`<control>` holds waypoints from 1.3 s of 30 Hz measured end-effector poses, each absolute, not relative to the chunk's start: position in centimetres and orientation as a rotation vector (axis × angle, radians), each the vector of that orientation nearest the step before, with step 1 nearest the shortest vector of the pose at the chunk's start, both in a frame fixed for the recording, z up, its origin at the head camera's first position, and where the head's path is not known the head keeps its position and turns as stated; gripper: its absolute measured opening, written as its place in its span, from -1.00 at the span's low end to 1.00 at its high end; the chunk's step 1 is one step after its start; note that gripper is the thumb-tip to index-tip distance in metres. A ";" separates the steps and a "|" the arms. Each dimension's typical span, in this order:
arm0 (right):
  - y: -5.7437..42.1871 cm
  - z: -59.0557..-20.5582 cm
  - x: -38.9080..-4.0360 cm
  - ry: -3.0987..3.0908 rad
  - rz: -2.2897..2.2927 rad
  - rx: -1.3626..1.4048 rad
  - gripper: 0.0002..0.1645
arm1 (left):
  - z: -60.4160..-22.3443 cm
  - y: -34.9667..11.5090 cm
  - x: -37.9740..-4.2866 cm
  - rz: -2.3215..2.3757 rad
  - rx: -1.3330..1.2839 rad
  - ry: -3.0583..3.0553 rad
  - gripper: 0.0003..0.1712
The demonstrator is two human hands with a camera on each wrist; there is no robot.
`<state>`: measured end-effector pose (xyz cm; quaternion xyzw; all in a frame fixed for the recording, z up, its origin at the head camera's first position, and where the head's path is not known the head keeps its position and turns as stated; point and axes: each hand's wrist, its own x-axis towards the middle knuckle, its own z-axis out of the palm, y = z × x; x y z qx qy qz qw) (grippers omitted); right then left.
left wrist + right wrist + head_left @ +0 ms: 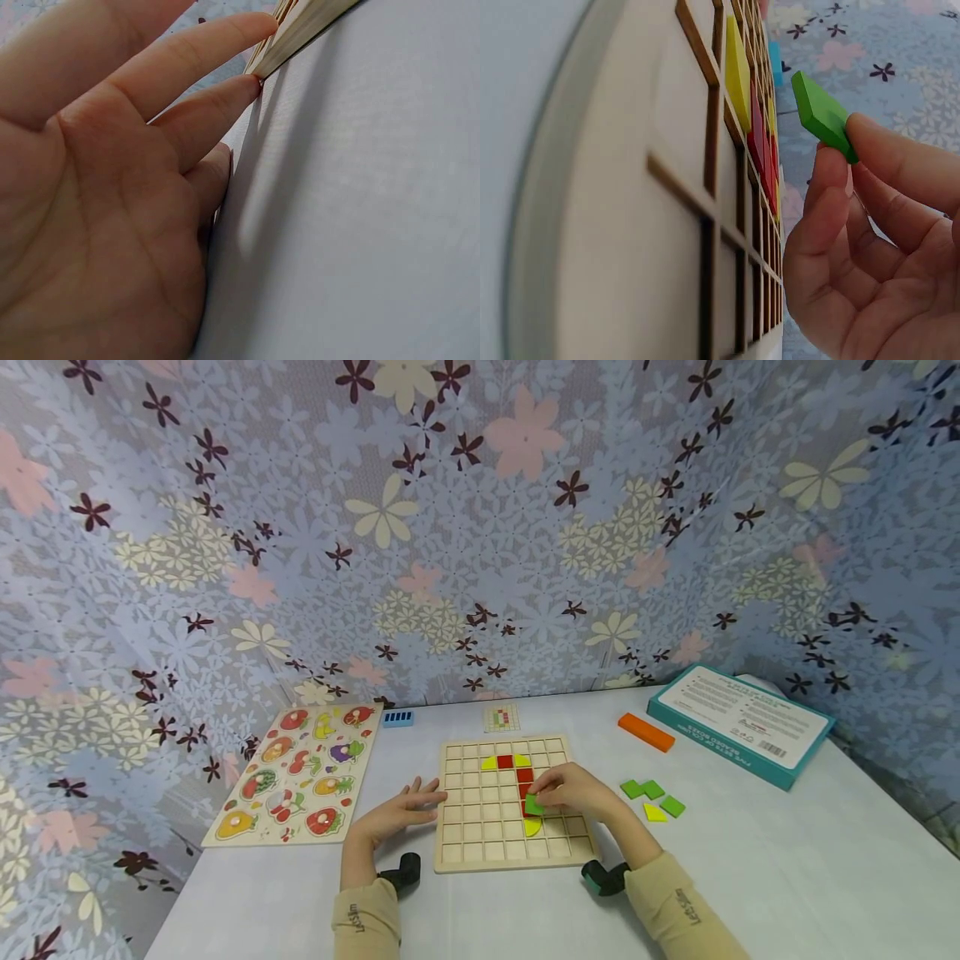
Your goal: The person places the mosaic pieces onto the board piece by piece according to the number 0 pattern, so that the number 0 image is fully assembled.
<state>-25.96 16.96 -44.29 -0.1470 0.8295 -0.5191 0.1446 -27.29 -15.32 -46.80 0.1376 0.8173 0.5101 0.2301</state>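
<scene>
A wooden grid board (480, 852) lies on the white table. My right hand (581, 791) pinches a green square tile (817, 112) between thumb and fingers, held above the board's right-middle part. Red square tiles (505, 762) run along the top and down a column of the grid. Yellow rounded tiles (532, 828) sit at both sides of the top red tile and at the column's lower end. My left hand (401, 812) has its fingers extended; in the left wrist view, fingertips (255, 84) touch the board's side edge.
Several loose green tiles (672, 807) and a yellow tile (655, 812) lie right of the board. Behind are a small pattern card (501, 718), a blue piece (398, 718), an orange block (646, 732) and a teal box (738, 727). Leftward lies a fruit puzzle (300, 760).
</scene>
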 end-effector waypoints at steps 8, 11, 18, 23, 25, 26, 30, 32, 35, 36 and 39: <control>15.2 -44.1 -25.6 2.383 -1.453 -0.423 -0.86 | -46.8 -15.4 -27.3 1.410 0.389 2.236 -0.46; 14.7 -44.1 -25.6 2.405 -1.423 -0.436 -0.89 | -46.9 -15.4 -27.3 1.415 0.392 2.230 -0.46; 13.7 -43.9 -25.3 2.502 -1.301 -0.474 -0.93 | -46.9 -15.4 -27.3 1.420 0.385 2.228 -0.46; 13.0 -43.9 -25.1 2.560 -1.227 -0.452 -0.97 | -46.9 -15.4 -27.2 1.432 0.376 2.226 -0.46; 12.8 -43.9 -24.9 2.576 -1.212 -0.430 -0.99 | -46.9 -15.4 -27.2 1.432 0.379 2.227 -0.46; 12.7 -43.9 -24.9 2.581 -1.205 -0.422 -0.98 | -46.9 -15.4 -27.2 1.432 0.379 2.226 -0.46; 12.5 -44.0 -24.7 2.600 -1.168 -0.426 -0.95 | -46.9 -15.4 -27.3 1.429 0.378 2.224 -0.46; 12.5 -44.0 -24.7 2.607 -1.152 -0.445 -0.96 | -46.9 -15.4 -27.3 1.428 0.377 2.226 -0.46; 12.5 -44.1 -24.7 2.622 -1.133 -0.458 -0.93 | -46.9 -15.4 -27.3 1.425 0.378 2.231 -0.45; 12.5 -44.1 -24.7 2.626 -1.129 -0.455 -0.92 | -47.0 -15.4 -27.3 1.425 0.380 2.230 -0.45; 12.5 -44.0 -24.7 2.635 -1.120 -0.455 -0.89 | -46.9 -15.5 -27.3 1.423 0.381 2.230 -0.45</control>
